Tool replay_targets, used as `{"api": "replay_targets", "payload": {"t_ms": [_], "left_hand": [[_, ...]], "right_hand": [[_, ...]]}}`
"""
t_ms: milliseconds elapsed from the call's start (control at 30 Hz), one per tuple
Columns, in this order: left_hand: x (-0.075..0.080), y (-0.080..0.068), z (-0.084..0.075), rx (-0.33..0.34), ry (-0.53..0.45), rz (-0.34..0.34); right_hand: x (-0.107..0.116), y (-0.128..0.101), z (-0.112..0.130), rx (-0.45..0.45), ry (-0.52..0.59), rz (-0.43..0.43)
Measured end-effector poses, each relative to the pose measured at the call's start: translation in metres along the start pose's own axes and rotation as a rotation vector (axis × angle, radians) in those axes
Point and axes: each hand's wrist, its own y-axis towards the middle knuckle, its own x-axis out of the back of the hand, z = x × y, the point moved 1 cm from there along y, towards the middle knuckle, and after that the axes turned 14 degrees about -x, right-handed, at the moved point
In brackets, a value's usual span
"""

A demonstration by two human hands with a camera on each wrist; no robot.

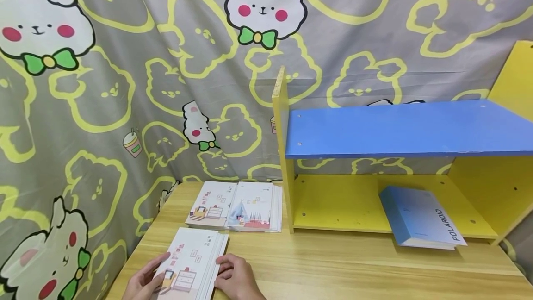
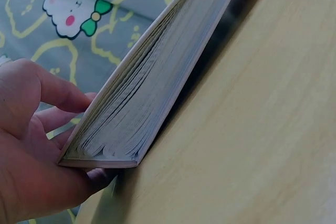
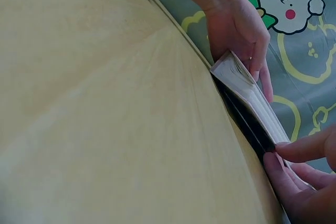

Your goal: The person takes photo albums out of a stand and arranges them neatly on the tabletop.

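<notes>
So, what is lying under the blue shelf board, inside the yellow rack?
One blue book marked POLAROID lies flat on the yellow bottom board, its front edge past the board's edge. The blue shelf board covers the top of the space beneath it.

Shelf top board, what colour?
Blue; the top board sits on yellow side panels and a yellow base. Shows best in the head view.

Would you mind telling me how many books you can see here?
4 visible: one book held between the left hand and right hand, two white books lying side by side near the shelf, and a blue book inside it. More may be stacked beneath.
</notes>
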Motion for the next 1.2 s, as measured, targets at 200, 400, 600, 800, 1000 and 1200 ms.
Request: {"api": "replay_targets", "payload": {"t_ms": [200,400,600,800,1000,1200], "left_hand": [[0.002,-0.002,0.003,-0.033,0.012,0.007],[0.003,-0.002,0.004,-0.008,-0.002,0.005],[0.001,-0.003,0.005,-0.002,-0.055,-0.012],[0.001,-0.003,0.005,0.025,-0.078,-0.022],[0.001,-0.005,0.007,0.019,-0.119,-0.017],[0.001,-0.006,0.007,0.023,-0.155,0.004]], "right_hand": [[0.001,0.001,-0.002,0.007,-0.020,0.009],[0.001,0.002,-0.003,0.016,-0.029,0.008],[0.003,0.000,0.000,0.026,-0.065,0.006],[0.004,-0.002,0.004,0.027,-0.113,0.007],[0.005,-0.005,0.009,0.016,-0.113,0.001],[0.008,-0.007,0.011,0.024,-0.126,-0.010]]}}
